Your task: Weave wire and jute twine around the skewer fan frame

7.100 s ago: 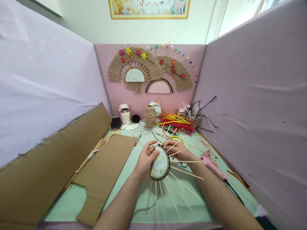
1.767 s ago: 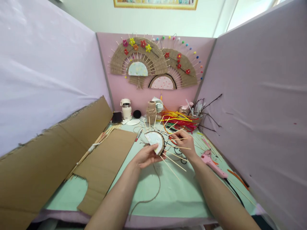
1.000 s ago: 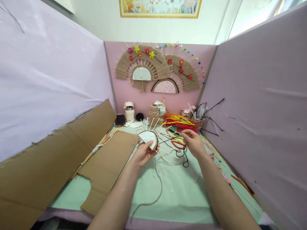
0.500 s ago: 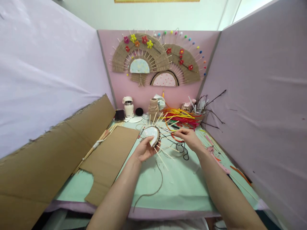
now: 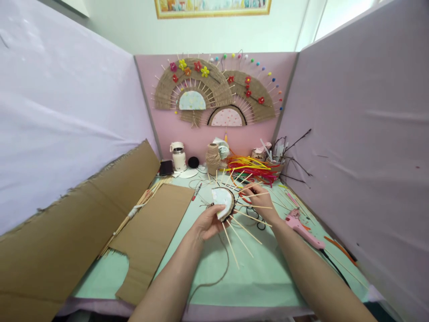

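My left hand [image 5: 212,222] is closed on the straight side of a half-round fan piece [image 5: 224,201], thumb on its pale blue-white face. Thin wooden sticks [image 5: 246,230] fan out from the curved rim, which carries a dark cord edging. On the far side of the right-hand sticks, my right hand [image 5: 260,203] is closed in a pinch on black cord; the sticks partly cover its fingers. Loose loops of the black cord [image 5: 260,225] lie below that hand. A length of brown twine [image 5: 227,264] trails over the table beneath the fan piece.
Cut cardboard [image 5: 164,223] and a stick bundle [image 5: 134,210] lie left. A pink glue gun [image 5: 306,233] rests right. Behind are a twine spool [image 5: 213,158], red and yellow pipe cleaners [image 5: 251,165], a flask [image 5: 178,158] and branches [image 5: 298,163]. Two decorated fans [image 5: 197,82] hang on the back panel.
My left hand and the fan piece have moved slightly right and nearer, its sticks now spread across my right hand. My right hand has come closer to the rim. The view has tilted up.
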Tool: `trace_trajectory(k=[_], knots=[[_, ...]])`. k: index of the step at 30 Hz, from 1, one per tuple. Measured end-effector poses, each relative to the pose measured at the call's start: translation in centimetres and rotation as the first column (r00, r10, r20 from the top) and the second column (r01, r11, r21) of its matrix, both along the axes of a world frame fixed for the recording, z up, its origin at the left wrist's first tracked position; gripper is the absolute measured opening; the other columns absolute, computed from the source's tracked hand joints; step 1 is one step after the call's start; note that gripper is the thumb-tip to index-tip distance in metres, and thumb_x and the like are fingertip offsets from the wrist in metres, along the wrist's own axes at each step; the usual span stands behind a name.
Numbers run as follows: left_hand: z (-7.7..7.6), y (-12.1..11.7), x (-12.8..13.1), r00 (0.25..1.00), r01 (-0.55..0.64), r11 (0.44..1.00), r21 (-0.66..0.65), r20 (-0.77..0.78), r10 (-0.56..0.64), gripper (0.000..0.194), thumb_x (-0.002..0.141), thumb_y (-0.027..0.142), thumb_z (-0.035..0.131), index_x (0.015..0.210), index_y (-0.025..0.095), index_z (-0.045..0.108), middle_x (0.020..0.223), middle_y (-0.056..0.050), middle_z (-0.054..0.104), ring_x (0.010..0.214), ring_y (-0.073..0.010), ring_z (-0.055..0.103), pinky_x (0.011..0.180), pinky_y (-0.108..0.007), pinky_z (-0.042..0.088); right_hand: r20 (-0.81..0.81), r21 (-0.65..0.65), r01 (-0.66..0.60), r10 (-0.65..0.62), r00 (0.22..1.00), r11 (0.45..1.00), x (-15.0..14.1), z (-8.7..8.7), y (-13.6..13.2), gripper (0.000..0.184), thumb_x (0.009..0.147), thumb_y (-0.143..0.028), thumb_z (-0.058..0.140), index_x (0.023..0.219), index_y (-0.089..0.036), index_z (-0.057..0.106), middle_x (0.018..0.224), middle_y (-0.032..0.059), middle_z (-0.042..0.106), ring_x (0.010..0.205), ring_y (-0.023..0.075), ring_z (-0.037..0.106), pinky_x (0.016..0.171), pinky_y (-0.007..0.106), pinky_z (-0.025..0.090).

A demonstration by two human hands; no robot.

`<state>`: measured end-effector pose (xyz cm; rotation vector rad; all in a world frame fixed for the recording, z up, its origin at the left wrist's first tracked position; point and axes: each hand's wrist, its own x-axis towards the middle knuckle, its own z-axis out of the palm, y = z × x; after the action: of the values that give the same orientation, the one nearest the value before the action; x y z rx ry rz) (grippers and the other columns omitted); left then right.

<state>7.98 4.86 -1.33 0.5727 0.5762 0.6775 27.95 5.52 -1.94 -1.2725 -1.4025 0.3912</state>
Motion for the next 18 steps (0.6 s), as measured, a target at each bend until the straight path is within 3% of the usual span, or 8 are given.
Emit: trace_trajectory(k=[6,11,18], knots=[[0.67,-0.36,0.17,0.999,-0.035,0.998,-0.046,0.031,0.037,0.026,0.072,0.01,0.056,0.097,0.005,0.06,0.078,-0.013,0.069,0.062,-0.012,0.06,0.058,-0.021,0.046,-0.053,-0.058,0.004,-0.007,0.999,0.998,-0.16,0.24,-0.13,0.022,0.076,-0.039,0.059,0.073,-0.018,0.065,0.072,0.0051,0.066,0.063,0.0172,0.056,0.058,0.028,0.041],[0.28,0.02,-0.1,0.993,0.002,1.0,-0.015,0.12,0.0,0.023,0.07,0.008,0.057,0.091,0.005,0.062,0.081,-0.013,0.068,0.06,-0.0095,0.056,0.053,-0.018,0.043,-0.06,-0.078,0.004,-0.009,0.998,0.997,0.02,0.08,-0.05,0.025,0.074,-0.043,0.06,0.069,-0.019,0.064,0.065,0.0028,0.062,0.057,0.0151,0.051,0.053,0.026,0.036],[0.0,0.35,-0.45,0.994,0.018,1.0,-0.021,0.106,-0.015,0.022,0.067,0.007,0.059,0.089,0.004,0.063,0.077,-0.012,0.067,0.058,-0.0097,0.055,0.051,-0.018,0.041,-0.08,-0.125,-0.028,0.018,0.997,0.992,-0.08,0.29,-0.27,0.03,0.074,-0.048,0.061,0.068,-0.018,0.062,0.06,0.0009,0.059,0.051,0.0129,0.046,0.05,0.026,0.032]])
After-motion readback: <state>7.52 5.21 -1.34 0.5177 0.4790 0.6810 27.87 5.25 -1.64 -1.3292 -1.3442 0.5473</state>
